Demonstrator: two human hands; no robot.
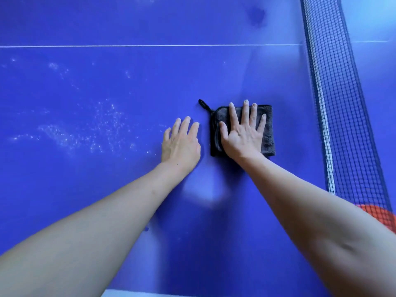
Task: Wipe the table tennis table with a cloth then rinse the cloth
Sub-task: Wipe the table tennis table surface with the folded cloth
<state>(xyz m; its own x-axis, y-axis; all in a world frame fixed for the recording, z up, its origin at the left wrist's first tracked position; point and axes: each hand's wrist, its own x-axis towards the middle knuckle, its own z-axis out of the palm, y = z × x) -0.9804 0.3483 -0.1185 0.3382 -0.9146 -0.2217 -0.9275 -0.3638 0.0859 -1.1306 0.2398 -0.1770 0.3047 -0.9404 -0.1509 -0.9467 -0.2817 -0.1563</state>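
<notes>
1 table tennis table (128,22) is filling the view, its blue top carrying 1 thin white line (150,46) running across it. 1 dark cloth (269,133) is lying on that top, folded into a rough square, with 1 black hanging loop (203,105) sticking out from its far left corner. 2 bare hands are showing: 1 left hand (181,142) and 1 right hand (242,133), each reaching in on 1 bare forearm. 1 net (338,103) is standing along the right side. 1 orange-red thing (383,217) is peeking through the mesh at the right edge, too hidden to identify. White specks (102,125) are scattering left of the hands, too many and too fine to count.
</notes>
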